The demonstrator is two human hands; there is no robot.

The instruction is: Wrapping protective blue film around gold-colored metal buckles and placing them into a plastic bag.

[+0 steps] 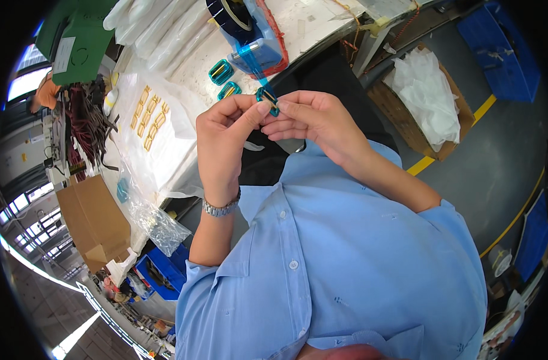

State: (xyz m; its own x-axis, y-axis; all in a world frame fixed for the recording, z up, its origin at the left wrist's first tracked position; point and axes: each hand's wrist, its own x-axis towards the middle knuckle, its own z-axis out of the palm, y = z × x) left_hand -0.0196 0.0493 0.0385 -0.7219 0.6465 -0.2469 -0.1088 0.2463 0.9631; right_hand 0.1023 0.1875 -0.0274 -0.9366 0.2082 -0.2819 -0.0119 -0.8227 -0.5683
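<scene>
Between the fingertips of both hands is a small gold buckle in blue-green film (pixel 266 96), held just off the table's near edge. My left hand (pixel 224 132) pinches it with thumb and forefinger. From the other side my right hand (pixel 322 120) grips it too, its other fingers curled below. A blue tape strip (pixel 250 65) runs down to the buckle from a blue tape dispenser (pixel 269 42). Two more wrapped buckles, one farther (pixel 221 72) and one nearer (pixel 229 90), lie left of the dispenser. Bare gold buckles (pixel 155 129) sit in rows on a white sheet (pixel 181 114).
White plastic-wrapped rolls (pixel 160 30) lie at the table's back. Dark cords (pixel 89 123) are heaped at its left, near a cardboard box (pixel 93 216) and crumpled clear plastic (pixel 163 228). On the floor at right stand an open carton (pixel 400 120) and a blue bin (pixel 505 60).
</scene>
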